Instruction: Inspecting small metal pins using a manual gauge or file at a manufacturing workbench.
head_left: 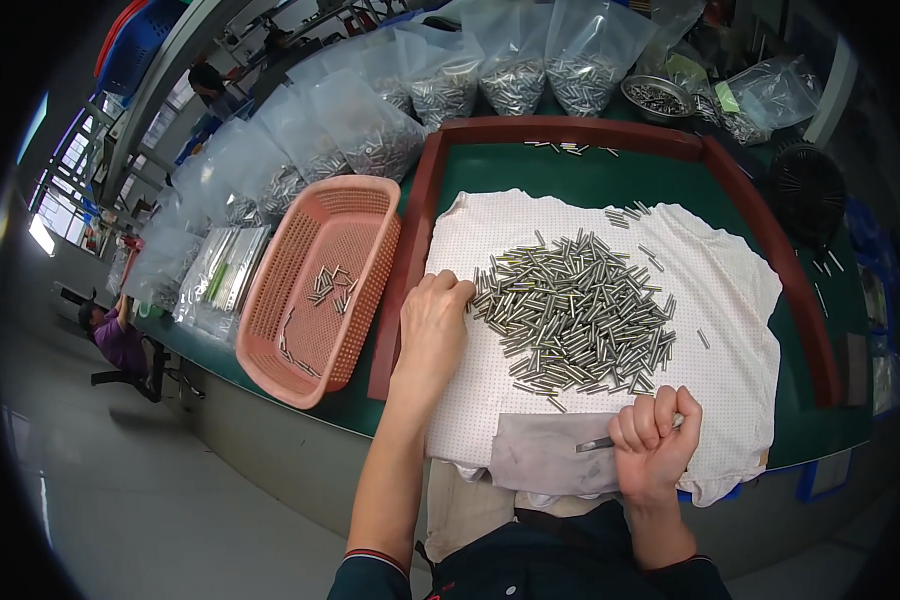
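A heap of short metal pins (580,310) lies on a white dotted cloth (740,300) in front of me. At the heap's left edge is my left hand (435,325), its fingers curled together against the outermost pins. Whatever sits between those fingertips is hidden. My right hand (655,440) is closed in a fist around a narrow, flat metal tool (597,444). Its blade points left over a greyish cloth pad (535,455) at the front edge, and its other end shows beside my thumb. A few loose pins (625,215) lie apart from the heap at the back.
A reddish-brown raised frame (570,128) borders the green work surface (670,170). On the left stands a pink perforated basket (315,225) with some pins. Clear bags of pins (440,90) line the back, beside a metal bowl (660,98). Another person (120,340) sits far left.
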A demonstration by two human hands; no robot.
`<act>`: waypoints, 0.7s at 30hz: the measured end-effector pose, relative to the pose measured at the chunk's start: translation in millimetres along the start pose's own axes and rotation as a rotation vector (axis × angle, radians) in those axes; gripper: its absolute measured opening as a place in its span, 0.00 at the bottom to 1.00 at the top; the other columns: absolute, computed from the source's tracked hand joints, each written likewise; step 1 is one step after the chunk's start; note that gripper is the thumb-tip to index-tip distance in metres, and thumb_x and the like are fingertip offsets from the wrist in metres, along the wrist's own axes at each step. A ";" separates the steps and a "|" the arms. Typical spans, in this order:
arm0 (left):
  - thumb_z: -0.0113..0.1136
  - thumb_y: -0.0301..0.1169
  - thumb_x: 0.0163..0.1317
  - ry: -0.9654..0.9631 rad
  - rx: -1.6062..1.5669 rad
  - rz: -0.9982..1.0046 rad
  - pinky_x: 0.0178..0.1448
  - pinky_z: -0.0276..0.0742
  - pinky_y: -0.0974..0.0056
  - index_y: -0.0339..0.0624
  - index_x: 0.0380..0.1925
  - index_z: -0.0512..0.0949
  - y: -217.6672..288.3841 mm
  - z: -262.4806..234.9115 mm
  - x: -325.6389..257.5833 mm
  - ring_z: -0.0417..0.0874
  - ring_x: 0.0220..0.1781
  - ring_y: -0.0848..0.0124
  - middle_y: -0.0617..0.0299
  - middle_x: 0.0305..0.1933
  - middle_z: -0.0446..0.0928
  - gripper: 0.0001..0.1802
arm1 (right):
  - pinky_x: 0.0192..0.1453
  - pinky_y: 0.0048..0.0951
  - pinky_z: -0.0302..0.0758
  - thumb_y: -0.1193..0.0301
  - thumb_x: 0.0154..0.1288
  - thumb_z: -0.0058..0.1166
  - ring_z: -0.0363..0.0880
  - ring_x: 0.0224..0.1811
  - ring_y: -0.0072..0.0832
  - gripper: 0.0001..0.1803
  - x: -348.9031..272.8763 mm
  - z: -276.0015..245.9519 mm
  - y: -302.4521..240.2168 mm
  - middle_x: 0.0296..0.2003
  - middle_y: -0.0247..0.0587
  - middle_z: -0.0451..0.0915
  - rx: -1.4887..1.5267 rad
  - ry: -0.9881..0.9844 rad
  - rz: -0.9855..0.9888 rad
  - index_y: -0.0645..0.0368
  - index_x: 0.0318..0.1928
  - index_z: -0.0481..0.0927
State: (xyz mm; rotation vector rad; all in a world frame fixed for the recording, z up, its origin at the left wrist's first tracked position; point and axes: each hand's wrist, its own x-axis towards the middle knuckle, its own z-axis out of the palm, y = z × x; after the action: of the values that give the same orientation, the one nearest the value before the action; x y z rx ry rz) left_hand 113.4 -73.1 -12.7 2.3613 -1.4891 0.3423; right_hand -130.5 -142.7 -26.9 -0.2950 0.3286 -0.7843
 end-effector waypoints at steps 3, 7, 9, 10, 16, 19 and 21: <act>0.55 0.20 0.45 -0.025 0.014 0.028 0.40 0.70 0.60 0.39 0.24 0.77 2.0 -5.0 -3.1 0.73 0.34 0.62 0.59 0.26 0.71 0.05 | 0.18 0.23 0.47 0.60 0.66 0.26 0.43 0.10 0.19 0.22 1.0 0.1 -0.4 0.08 0.28 0.51 -0.003 -0.005 -0.001 0.51 0.14 0.54; 0.56 0.22 0.46 -0.075 -0.032 0.025 0.40 0.69 0.60 0.39 0.23 0.77 6.5 -14.3 -11.0 0.73 0.34 0.62 0.60 0.25 0.71 0.03 | 0.18 0.23 0.48 0.61 0.66 0.26 0.43 0.10 0.19 0.22 0.0 0.9 -0.4 0.08 0.28 0.51 -0.005 0.002 0.004 0.51 0.14 0.54; 0.57 0.23 0.47 -0.067 -0.084 0.043 0.40 0.69 0.61 0.39 0.23 0.77 6.7 -14.2 -15.8 0.72 0.34 0.62 0.60 0.25 0.70 0.02 | 0.18 0.23 0.48 0.61 0.66 0.26 0.43 0.10 0.19 0.22 -0.1 0.5 -0.4 0.08 0.28 0.51 -0.005 -0.002 0.003 0.51 0.14 0.54; 0.57 0.23 0.47 -0.071 -0.085 0.045 0.40 0.69 0.61 0.39 0.23 0.77 6.9 -14.5 -16.6 0.72 0.34 0.62 0.60 0.25 0.70 0.02 | 0.18 0.23 0.48 0.61 0.66 0.26 0.43 0.11 0.19 0.22 -0.3 0.5 -0.2 0.08 0.28 0.51 -0.006 -0.012 0.006 0.51 0.14 0.54; 0.57 0.23 0.48 -0.084 -0.072 0.072 0.42 0.67 0.60 0.38 0.27 0.75 8.9 -20.9 -20.9 0.70 0.37 0.62 0.58 0.32 0.69 0.05 | 0.17 0.23 0.47 0.60 0.66 0.25 0.43 0.10 0.18 0.22 -1.2 0.5 -1.0 0.08 0.28 0.51 -0.011 -0.023 0.000 0.51 0.14 0.54; 0.55 0.22 0.48 -0.120 -0.078 0.125 0.41 0.65 0.60 0.36 0.27 0.72 29.3 -33.2 -30.1 0.69 0.37 0.61 0.57 0.33 0.68 0.05 | 0.17 0.23 0.47 0.60 0.67 0.25 0.43 0.10 0.18 0.22 0.5 -3.9 -3.0 0.08 0.28 0.51 -0.012 -0.030 -0.018 0.51 0.14 0.54; 0.55 0.21 0.46 -0.153 -0.141 0.185 0.39 0.64 0.61 0.38 0.27 0.70 45.6 -44.6 -49.9 0.68 0.36 0.60 0.58 0.32 0.67 0.07 | 0.17 0.23 0.48 0.61 0.67 0.25 0.43 0.10 0.18 0.22 0.5 -3.6 -0.5 0.08 0.28 0.51 -0.013 -0.027 -0.011 0.51 0.14 0.54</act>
State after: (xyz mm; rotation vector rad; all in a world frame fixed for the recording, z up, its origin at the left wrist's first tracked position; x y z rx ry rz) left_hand 49.6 -32.4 16.4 2.1877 -1.7471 0.0969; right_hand -132.0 -143.9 -30.0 -0.3195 0.3067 -0.7888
